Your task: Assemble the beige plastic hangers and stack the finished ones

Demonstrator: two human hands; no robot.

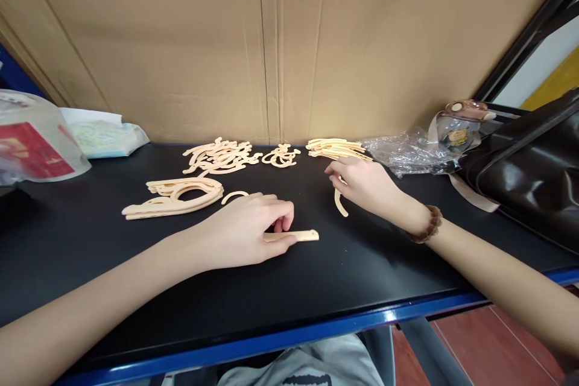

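Note:
My left hand (253,229) is closed around a beige plastic hanger piece (308,235), low over the black table. Its flat end with a small hole sticks out past my thumb. Behind the knuckles a curved beige hook (235,195) shows; I cannot tell whether it joins the held piece. My right hand (362,181) has its fingers curled together over a curved beige strip (340,204), whose upper end they partly hide. Just behind that hand lies a bundle of long beige strips (335,148). Stacked folding hangers (174,198) rest left of my left hand.
Along the cardboard wall (203,48) lie a heap of beige hanger arms (219,157) and a smaller pile of hooks (281,157). Crumpled clear plastic (402,151) and a dark bag (529,169) are at right. A tissue pack (106,137) and a plastic bag (36,139) stand left.

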